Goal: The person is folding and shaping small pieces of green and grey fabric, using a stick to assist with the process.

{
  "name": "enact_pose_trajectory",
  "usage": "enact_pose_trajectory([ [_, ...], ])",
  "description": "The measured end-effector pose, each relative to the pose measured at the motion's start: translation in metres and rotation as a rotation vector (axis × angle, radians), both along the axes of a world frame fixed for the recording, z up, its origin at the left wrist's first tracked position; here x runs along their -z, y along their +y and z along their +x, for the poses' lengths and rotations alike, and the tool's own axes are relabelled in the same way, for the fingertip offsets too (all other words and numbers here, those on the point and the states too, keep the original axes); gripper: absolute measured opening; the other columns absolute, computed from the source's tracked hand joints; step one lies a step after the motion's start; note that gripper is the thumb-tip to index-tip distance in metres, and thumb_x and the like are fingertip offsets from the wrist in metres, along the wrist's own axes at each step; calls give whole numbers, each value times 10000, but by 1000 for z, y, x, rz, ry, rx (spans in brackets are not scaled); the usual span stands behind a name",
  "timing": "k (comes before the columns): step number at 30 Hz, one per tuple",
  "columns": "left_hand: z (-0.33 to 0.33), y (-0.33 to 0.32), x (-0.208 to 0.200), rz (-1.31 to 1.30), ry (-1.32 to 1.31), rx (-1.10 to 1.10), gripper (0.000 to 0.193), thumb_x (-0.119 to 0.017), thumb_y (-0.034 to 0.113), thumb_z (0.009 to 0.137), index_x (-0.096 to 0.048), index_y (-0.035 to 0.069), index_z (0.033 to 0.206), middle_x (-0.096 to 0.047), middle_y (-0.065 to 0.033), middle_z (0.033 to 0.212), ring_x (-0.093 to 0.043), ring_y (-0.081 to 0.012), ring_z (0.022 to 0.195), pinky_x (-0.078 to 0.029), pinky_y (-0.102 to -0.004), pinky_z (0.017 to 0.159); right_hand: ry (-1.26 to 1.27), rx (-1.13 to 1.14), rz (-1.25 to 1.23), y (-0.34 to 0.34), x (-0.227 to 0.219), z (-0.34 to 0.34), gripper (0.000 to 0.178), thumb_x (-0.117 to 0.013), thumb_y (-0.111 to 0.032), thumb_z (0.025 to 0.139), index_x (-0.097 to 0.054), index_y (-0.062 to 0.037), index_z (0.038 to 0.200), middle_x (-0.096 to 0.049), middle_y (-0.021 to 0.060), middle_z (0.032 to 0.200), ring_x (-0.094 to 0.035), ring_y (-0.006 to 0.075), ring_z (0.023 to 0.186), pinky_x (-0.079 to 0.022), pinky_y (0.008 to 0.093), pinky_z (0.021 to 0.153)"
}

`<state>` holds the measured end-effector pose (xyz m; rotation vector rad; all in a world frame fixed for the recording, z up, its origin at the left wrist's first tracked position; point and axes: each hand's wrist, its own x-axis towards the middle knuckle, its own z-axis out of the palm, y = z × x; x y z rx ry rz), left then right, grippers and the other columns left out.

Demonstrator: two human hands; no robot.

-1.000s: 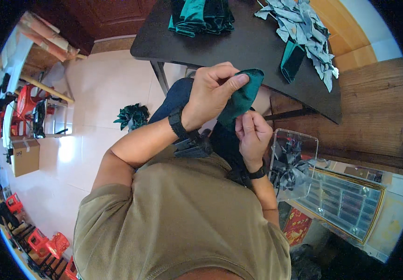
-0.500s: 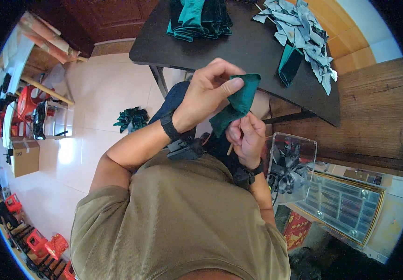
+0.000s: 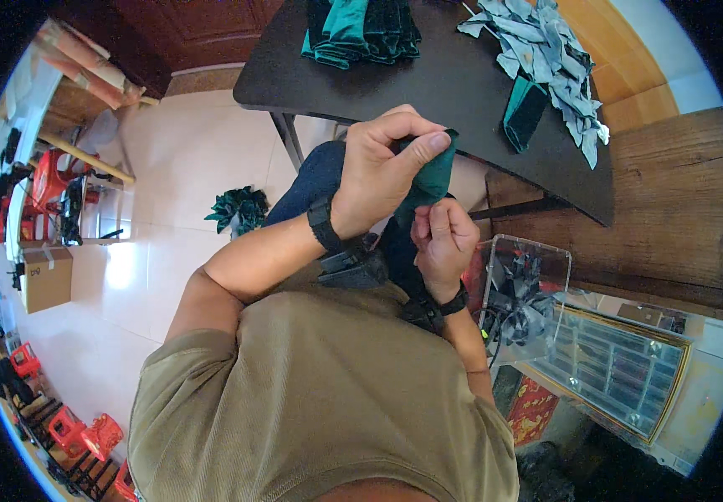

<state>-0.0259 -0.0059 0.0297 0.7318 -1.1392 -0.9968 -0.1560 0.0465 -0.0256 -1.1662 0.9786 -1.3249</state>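
The dark green velvet cloth piece (image 3: 435,177) is up in front of the wearer's chest, just off the bench's near edge and toward half past one from the middle of the view. Its visible part is narrow and softly bent; its long axis leans from one o'clock at the top to seven o'clock at the bottom, the upper end pointing to the bench and the lower end toward the lap. The left hand (image 3: 382,170) comes in from the cloth's nine o'clock side, thumb and forefinger pinched together on its upper end. The right hand (image 3: 448,249) sits below, at about five o'clock from the cloth, its fingers curled and thumb drawn in by the lower edge; whether it grips anything cannot be told.

Beyond the hands, toward one o'clock, stands the black flat-topped bench (image 3: 428,88). On it, at twelve o'clock, lies a stack of folded green velvet pieces (image 3: 361,35); toward half past one lies a loose pile of pale grey fabric scraps (image 3: 541,71), with a folded green velvet strip (image 3: 524,115) beside it, leaning from one to seven o'clock. A crumpled green velvet bundle (image 3: 240,209) rests on the pale tiled floor (image 3: 186,151), between nine and ten o'clock.
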Motion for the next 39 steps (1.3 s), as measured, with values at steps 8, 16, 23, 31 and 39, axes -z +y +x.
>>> enact_pose_trajectory([
  [8, -4, 4, 5, -41, -9, -46, 89, -681, 38, 749, -652, -14, 814, -534, -4, 713, -469, -59, 635, -370, -183, 556, -308, -25, 34, -2, 2, 7, 228, -484, -167, 928, -549, 17, 810, -453, -3, 550, -366, 62, 434, -280, 206, 395],
  [16, -6, -5, -9, 7, 98, 87, 134, -687, 95, 759, -664, -3, 847, -516, 7, 736, -458, -63, 664, -359, -192, 585, -93, -45, 65, -1, -4, -4, 264, -487, -209, 927, -533, 5, 780, -458, 9, 558, -354, 62, 434, -287, 192, 404],
  [23, -6, -6, -3, -103, -132, -1, 118, -675, 92, 770, -644, -21, 789, -522, -18, 663, -463, -74, 615, -362, -219, 539, -31, 25, 1, 1, -3, -3, 252, -494, -191, 923, -535, 4, 767, -461, 6, 563, -377, 67, 447, -284, 198, 398],
  [31, -11, 3, 3, -219, -180, -96, 123, -635, 61, 799, -594, -41, 745, -523, -57, 663, -471, -117, 580, -365, -236, 511, -317, -85, 58, -1, -3, 3, 268, -500, -206, 922, -538, 8, 765, -483, 13, 575, -395, 64, 459, -298, 205, 424],
  [39, -3, 4, 1, -79, -171, 87, 149, -555, 114, 873, -632, -13, 857, -524, -29, 740, -471, -98, 674, -390, -217, 612, -645, -500, 256, -4, -4, -8, 336, -473, -276, 923, -500, 15, 757, -412, 18, 506, -323, 81, 385, -252, 232, 361],
])
